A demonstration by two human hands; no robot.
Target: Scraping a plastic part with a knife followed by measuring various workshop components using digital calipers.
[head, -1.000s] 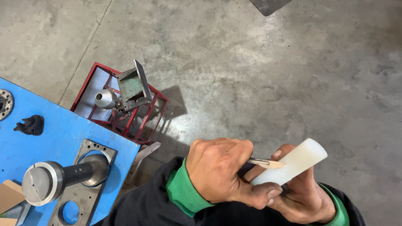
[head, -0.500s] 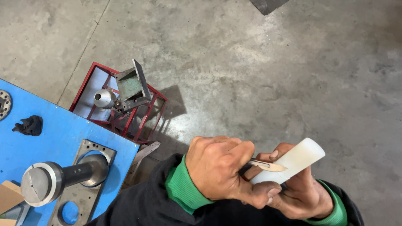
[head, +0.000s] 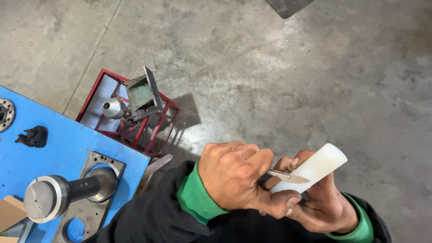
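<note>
Worn grey concrete floor [head: 279,76], a blue workbench [head: 58,150] at left, a red wire rack [head: 135,126] beside it.

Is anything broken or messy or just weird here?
Nothing looks broken or spilled. One thing sits a bit crooked: the grey metal piece rests tilted on top of the red wire rack on the floor. The left hand holds a small blade against a white plastic rod gripped by the right hand.

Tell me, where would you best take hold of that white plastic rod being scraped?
Probably the lower half of the white plastic rod, wrapped from beneath, as the right hand does. It tilts up to the right with its rounded end free, leaving the upper face clear for the small blade in the left hand.
</note>
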